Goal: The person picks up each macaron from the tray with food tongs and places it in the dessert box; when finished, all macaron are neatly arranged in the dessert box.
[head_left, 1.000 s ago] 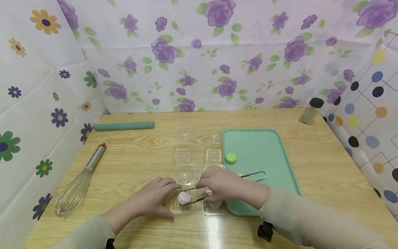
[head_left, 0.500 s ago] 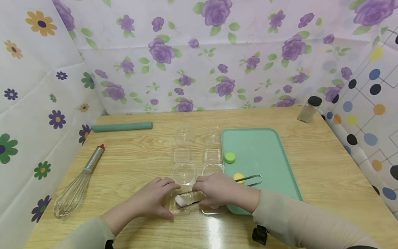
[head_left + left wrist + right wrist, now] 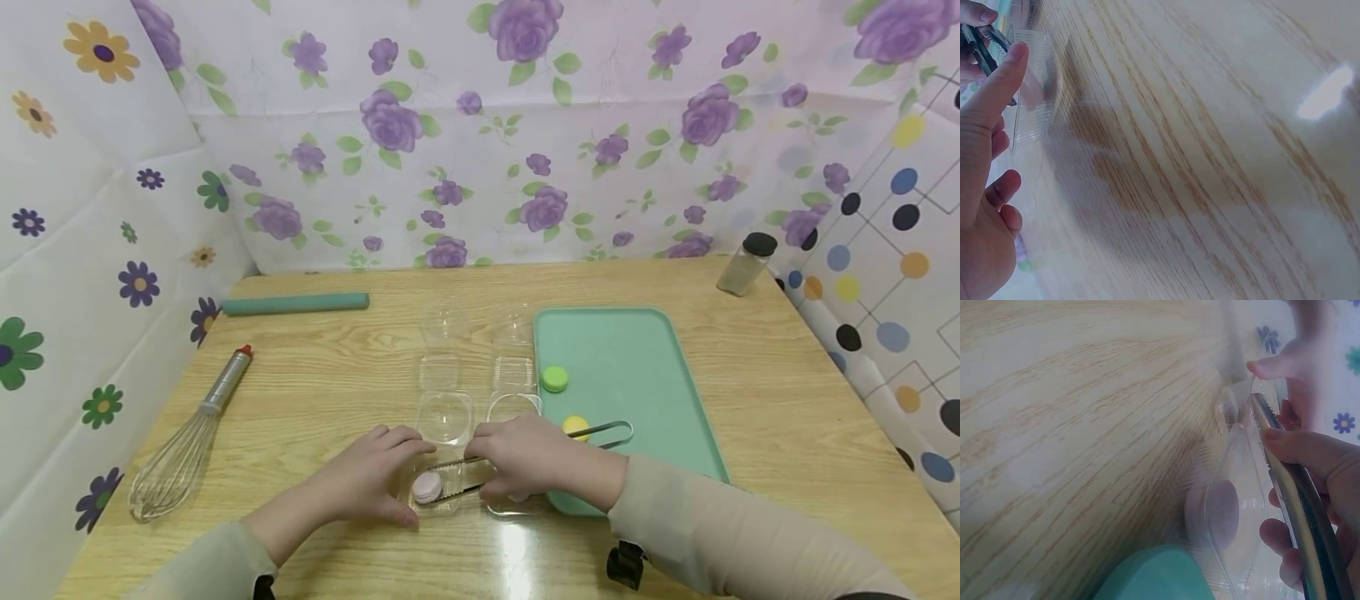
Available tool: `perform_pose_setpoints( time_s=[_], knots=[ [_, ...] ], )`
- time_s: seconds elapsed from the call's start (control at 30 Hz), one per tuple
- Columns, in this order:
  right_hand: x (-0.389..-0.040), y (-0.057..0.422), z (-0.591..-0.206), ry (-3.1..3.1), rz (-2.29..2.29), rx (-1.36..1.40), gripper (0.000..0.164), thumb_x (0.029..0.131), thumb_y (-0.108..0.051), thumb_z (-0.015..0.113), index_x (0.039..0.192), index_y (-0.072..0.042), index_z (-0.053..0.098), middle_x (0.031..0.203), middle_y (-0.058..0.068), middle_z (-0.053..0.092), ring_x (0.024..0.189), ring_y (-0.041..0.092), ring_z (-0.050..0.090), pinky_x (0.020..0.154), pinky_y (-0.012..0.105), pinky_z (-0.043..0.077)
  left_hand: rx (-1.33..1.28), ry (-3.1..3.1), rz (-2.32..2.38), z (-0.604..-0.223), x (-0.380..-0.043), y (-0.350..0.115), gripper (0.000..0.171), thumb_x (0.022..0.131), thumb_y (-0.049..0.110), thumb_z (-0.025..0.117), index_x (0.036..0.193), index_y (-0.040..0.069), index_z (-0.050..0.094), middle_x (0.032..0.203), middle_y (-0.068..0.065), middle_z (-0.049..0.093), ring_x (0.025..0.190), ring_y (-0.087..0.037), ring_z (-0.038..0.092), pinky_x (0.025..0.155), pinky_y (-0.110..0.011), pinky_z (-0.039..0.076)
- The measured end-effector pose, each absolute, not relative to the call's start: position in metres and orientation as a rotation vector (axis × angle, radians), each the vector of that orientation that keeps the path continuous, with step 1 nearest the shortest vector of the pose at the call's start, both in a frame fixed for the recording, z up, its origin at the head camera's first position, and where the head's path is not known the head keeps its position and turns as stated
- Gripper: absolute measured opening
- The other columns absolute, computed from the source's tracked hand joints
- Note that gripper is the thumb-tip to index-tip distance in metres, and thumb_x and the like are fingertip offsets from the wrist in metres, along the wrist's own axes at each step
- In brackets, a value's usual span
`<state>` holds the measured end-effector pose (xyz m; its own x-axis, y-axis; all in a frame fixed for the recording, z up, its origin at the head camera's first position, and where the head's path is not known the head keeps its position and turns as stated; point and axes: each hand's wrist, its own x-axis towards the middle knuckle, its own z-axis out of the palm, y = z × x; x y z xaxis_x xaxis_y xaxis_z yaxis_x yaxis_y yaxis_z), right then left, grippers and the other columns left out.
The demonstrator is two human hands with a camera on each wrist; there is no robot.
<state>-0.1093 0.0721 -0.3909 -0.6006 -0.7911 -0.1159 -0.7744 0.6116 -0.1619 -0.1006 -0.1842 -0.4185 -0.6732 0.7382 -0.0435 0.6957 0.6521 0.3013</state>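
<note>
My right hand [image 3: 525, 454] grips metal tongs [image 3: 615, 435], whose arms reach left into a clear plastic box [image 3: 442, 510]. A pale pink macaron [image 3: 427, 487] lies in that box, face up, at the tong tips; the tong arms stand apart. My left hand [image 3: 365, 479] rests at the box's left side, thumb and fingers spread and touching its edge. The box's lid [image 3: 446, 419] is folded back. In the right wrist view, a pinkish macaron [image 3: 1211, 514] sits in the neighbouring clear box, mostly hidden by my right hand in the head view.
A green tray [image 3: 637, 350] bears a green macaron [image 3: 555, 379] and a yellow macaron [image 3: 576, 427], partly under the tongs. Two more clear boxes, one left [image 3: 439, 371] and one right [image 3: 513, 372], stand behind. A whisk [image 3: 180, 450], green rod [image 3: 296, 304] and black-capped jar [image 3: 746, 265] lie around.
The tongs have moved slightly left and down with the pink macaron. It tilted half a second ago and now lies flatter in the box. The left hand has hardly moved.
</note>
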Motion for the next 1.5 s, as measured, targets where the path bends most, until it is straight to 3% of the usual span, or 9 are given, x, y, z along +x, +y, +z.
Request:
perform_pose_setpoints(
  time_s=[0.4,0.57,1.03,1.17,1.3,1.5],
  knots=[
    [-0.109,0.076,-0.391,2.652,-0.222,-1.263,0.040,0.075,-0.042,0.072,0.110,-0.022,0.066,0.102,-0.012,0.061,0.084,0.005,0.060,0.064,0.025,0.049,1.185,2.699,0.424,-0.418,-0.101,-0.185,0.083,0.060,0.052,0.080,0.129,0.013,0.054,0.123,0.002,0.053,0.107,-0.018,0.049,0.096,-0.041,0.039],
    [-0.108,0.085,-0.389,2.653,-0.306,-1.216,0.042,0.076,-0.043,0.072,0.112,-0.023,0.066,0.104,-0.012,0.061,0.084,0.006,0.060,0.060,0.025,0.048,1.185,2.708,0.407,-0.417,-0.100,-0.186,0.084,0.060,0.053,0.080,0.129,0.013,0.054,0.123,0.002,0.053,0.105,-0.017,0.049,0.094,-0.040,0.040],
    [-0.113,0.158,-0.374,2.750,-0.447,-1.157,0.046,0.077,-0.038,0.074,0.116,-0.015,0.064,0.110,-0.005,0.062,0.087,0.013,0.063,0.067,0.031,0.052,1.249,2.719,0.373,-0.416,-0.098,-0.187,0.082,0.062,0.057,0.076,0.128,0.011,0.054,0.122,0.003,0.053,0.100,-0.016,0.049,0.090,-0.041,0.042],
    [-0.116,0.180,-0.369,2.796,-0.490,-1.075,0.047,0.078,-0.040,0.073,0.117,-0.015,0.064,0.112,-0.003,0.062,0.072,0.007,0.060,0.061,0.027,0.049,1.209,2.725,0.364,-0.414,-0.098,-0.186,0.085,0.062,0.057,0.076,0.130,0.011,0.053,0.123,0.001,0.052,0.103,-0.018,0.049,0.093,-0.043,0.041],
    [-0.121,0.200,-0.366,2.818,-0.528,-1.026,0.047,0.079,-0.041,0.072,0.116,-0.014,0.065,0.110,-0.003,0.062,0.058,-0.003,0.046,0.052,0.019,0.041,1.168,2.740,0.365,-0.411,-0.099,-0.183,0.088,0.060,0.057,0.078,0.131,0.012,0.051,0.125,-0.001,0.052,0.107,-0.020,0.048,0.094,-0.044,0.040],
    [-0.126,0.222,-0.366,2.815,-0.524,-0.966,0.046,0.079,-0.038,0.073,0.117,-0.014,0.064,0.109,-0.003,0.062,0.063,-0.002,0.047,0.055,0.021,0.042,1.184,2.747,0.380,-0.404,-0.107,-0.177,0.088,0.062,0.056,0.077,0.133,0.012,0.050,0.127,-0.002,0.051,0.107,-0.021,0.047,0.092,-0.044,0.040]
  ],
)
